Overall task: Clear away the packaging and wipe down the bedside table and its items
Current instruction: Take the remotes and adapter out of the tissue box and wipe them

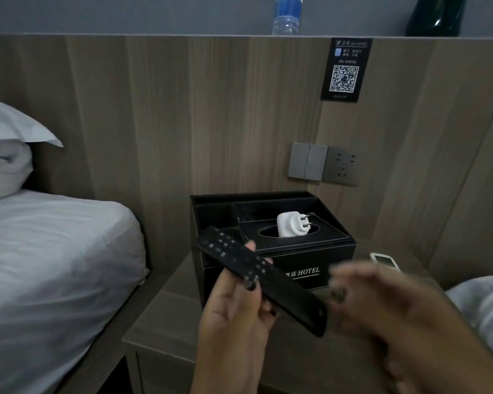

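While the left hand (234, 305) holds the black remote (261, 280) with its fingers and thumb curled round the middle, the remote slants from up on the left to down on the right, with its buttons facing up. The right hand (382, 302) is just to the right of the remote's low end. It is very blurry, so I cannot tell if its fingers are wide or curled, or if it touches the remote.

Both hands are above the bedside table (165, 317). Behind the left hand, on the table, stands a black box (310, 251) with the word HOTEL on its front. A white plug (292, 224) sits in the oval hole on top of the box. Just past the right hand, beside the box, a small white remote (384, 260) lies on the table.

Far to the left of the left hand is a bed with a white sheet (54, 251) and a white pillow (9, 123). Up on the wall past the hands are grey switches (308, 161), a socket (342, 166) and a black sign (345, 70) with a square code. On the ledge above stands a water bottle (287, 15).
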Demonstrator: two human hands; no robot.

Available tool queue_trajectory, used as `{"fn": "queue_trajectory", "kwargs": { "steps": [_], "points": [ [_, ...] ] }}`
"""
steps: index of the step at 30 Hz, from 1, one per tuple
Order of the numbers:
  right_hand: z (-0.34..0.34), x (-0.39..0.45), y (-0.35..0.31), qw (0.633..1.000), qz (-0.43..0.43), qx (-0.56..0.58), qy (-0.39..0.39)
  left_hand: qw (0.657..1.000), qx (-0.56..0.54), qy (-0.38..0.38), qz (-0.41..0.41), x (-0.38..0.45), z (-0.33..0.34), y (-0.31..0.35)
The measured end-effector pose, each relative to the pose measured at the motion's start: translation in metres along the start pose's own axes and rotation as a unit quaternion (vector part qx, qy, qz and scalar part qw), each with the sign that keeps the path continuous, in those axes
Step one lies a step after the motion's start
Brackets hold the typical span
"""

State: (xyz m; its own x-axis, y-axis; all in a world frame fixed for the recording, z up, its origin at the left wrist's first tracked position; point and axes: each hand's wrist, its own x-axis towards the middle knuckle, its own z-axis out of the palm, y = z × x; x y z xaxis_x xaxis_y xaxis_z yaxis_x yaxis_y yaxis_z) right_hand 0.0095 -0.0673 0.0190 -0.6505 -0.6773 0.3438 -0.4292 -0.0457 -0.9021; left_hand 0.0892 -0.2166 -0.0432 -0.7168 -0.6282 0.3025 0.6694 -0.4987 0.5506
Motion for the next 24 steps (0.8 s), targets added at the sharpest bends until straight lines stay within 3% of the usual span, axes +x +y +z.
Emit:
{"fn": "queue_trajectory", "kwargs": {
  "steps": [3, 7, 12, 14, 19, 24],
  "points": [
    [0.003, 0.068, -0.043, 0.987, -0.117, -0.111, 0.011, 0.998, -0.018, 0.002, 0.062, 0.023, -0.008, 0.026],
    [0.044, 0.183, -0.060, 0.924, -0.165, -0.326, -0.112, 0.989, -0.019, 0.001, 0.146, 0.053, -0.018, 0.056],
    [0.095, 0.258, -0.028, 0.835, 0.010, -0.468, -0.290, 0.980, 0.039, 0.057, 0.187, 0.081, -0.041, 0.070],
    [0.105, 0.271, -0.015, 0.809, 0.083, -0.484, -0.323, 0.978, 0.058, 0.076, 0.186, 0.086, -0.053, 0.068],
    [0.111, 0.279, 0.002, 0.804, 0.230, -0.388, -0.387, 0.976, 0.066, 0.077, 0.190, 0.094, -0.071, 0.070],
    [0.113, 0.293, 0.002, 0.733, 0.326, -0.362, -0.474, 0.976, 0.052, 0.079, 0.198, 0.100, -0.071, 0.065]
  ]
}}
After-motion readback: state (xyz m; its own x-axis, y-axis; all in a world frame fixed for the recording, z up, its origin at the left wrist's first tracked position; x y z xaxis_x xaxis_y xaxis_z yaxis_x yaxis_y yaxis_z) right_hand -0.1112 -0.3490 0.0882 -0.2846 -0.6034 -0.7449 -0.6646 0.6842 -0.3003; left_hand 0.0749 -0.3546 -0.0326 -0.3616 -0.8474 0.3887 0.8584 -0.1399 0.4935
